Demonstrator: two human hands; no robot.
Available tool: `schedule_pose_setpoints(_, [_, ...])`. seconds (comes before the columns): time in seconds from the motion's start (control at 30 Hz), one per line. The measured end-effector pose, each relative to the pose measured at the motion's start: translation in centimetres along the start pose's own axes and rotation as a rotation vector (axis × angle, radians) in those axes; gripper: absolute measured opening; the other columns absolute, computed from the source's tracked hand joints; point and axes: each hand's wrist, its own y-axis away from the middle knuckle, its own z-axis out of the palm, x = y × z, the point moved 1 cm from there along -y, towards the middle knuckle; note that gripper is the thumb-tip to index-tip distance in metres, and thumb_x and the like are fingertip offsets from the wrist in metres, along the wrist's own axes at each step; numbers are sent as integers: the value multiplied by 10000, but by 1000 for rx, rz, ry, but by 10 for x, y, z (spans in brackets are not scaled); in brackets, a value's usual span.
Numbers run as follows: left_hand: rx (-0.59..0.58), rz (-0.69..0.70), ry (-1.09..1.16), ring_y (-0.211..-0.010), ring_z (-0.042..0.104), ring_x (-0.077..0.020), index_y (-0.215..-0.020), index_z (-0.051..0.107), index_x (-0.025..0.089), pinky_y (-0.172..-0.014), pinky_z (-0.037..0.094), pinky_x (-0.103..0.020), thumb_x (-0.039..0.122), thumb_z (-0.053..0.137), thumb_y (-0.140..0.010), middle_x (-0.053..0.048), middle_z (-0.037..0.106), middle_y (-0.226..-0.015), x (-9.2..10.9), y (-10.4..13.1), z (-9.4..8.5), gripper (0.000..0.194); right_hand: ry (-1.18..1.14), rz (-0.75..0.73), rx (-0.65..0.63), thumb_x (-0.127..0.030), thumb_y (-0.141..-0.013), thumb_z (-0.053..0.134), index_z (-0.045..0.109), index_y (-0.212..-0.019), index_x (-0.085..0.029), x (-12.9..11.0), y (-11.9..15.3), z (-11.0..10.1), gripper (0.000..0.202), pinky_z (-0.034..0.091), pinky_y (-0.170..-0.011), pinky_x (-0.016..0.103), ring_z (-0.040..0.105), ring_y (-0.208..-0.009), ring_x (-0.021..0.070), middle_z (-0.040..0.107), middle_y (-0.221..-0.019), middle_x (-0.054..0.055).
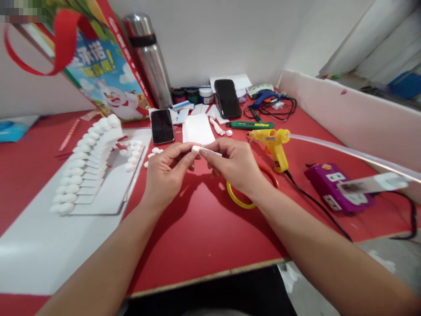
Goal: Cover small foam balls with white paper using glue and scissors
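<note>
Over the red table, the fingertips of my left hand (167, 169) and my right hand (235, 164) meet in a pinch. Between them is a small white piece (196, 149) with a rounded end and a thin strip running under my right fingers. I cannot tell its material. Several small white rounded pieces (154, 151) lie just beyond my left hand. Left of my hands stands a white stepped model (95, 175) edged with rows of white oval pieces. It rests on a white board (66, 250).
A yellow glue gun (272, 142), a green cutter (251, 125) and tape rings (243, 204) lie to the right, near a purple box (338, 186). Behind are a phone (162, 126), white paper (198, 128), a steel flask (151, 61) and a picture bag (112, 66).
</note>
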Motion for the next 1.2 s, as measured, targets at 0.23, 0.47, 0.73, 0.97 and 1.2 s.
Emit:
schedule_pose_setpoints(0.23, [100, 135, -163, -733, 645, -147, -1076, 799, 222, -732, 540, -285, 279, 681, -929, -37, 731, -899, 4, 6, 10, 197, 173, -183, 161, -294, -890, 686, 726, -802, -161, 2, 5, 8, 164, 398, -533, 243, 526, -567, 109, 694, -687, 20])
schedule_pose_setpoints(0.47, [165, 305, -309, -884, 685, -180, -1147, 784, 258, -845, 547, -314, 252, 664, -939, -34, 756, -964, 1, 10, 13, 240, 27, -154, 128, -348, -922, 677, 699, -825, -166, -3, 8, 9, 208, 471, -549, 248, 607, -583, 124, 702, -704, 22])
schedule_pose_setpoints(0.73, [95, 58, -54, -719, 634, -145, -1107, 791, 240, -702, 540, -289, 296, 682, -929, -28, 722, -877, 7, 6, 9, 216, -321, 32, 51, -387, -838, 772, 677, -801, -154, -5, 3, 6, 254, 474, -456, 234, 591, -454, 103, 658, -617, -18])
schedule_pose_setpoints(0.97, [47, 179, -123, -730, 638, -139, -1099, 800, 257, -722, 533, -295, 233, 690, -921, -36, 739, -937, 9, 2, 0, 210, -262, -16, 52, -441, -836, 777, 688, -803, -158, -10, 7, 5, 299, 483, -453, 244, 595, -453, 109, 670, -623, -10])
schedule_pose_setpoints(1.2, [97, 175, -92, -702, 621, -131, -1107, 797, 259, -705, 534, -284, 240, 679, -932, -19, 702, -867, 11, 7, 9, 212, 26, -205, 173, -364, -894, 724, 696, -782, -172, -9, 9, 7, 224, 462, -494, 257, 596, -531, 118, 700, -697, 18])
